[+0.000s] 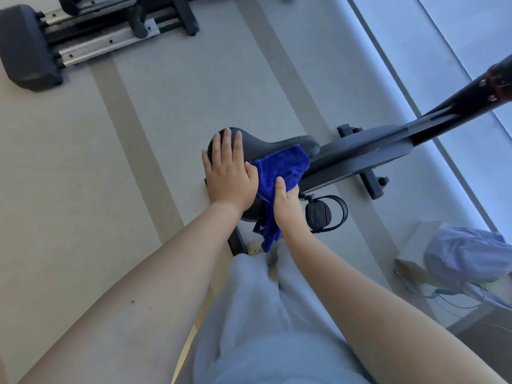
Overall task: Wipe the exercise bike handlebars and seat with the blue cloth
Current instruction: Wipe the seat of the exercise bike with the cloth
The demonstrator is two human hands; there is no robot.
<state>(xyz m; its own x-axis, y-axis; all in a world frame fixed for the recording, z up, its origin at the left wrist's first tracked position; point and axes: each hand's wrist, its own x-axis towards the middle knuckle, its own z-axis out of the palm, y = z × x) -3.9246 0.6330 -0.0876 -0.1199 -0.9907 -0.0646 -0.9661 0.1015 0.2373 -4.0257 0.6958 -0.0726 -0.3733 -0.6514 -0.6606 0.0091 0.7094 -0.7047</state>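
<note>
Right hand (286, 209) clenched on blue cloth (279, 170), pressing it at saddle (277, 141) 4 o'clock edge; left hand (228, 173) flat, ungripping, bracing saddle for wiping.

Left hand (228, 173) lies flat, fingers spread; right hand (286, 203) closed in a grip.

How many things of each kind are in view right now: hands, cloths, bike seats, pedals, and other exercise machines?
Hands: 2, the left hand flat on the seat and the right hand gripping the cloth
Blue cloth: 1
Bike seat: 1
Pedal: 1 visible
Other exercise machine: 1, upper left
Total: 6
</note>
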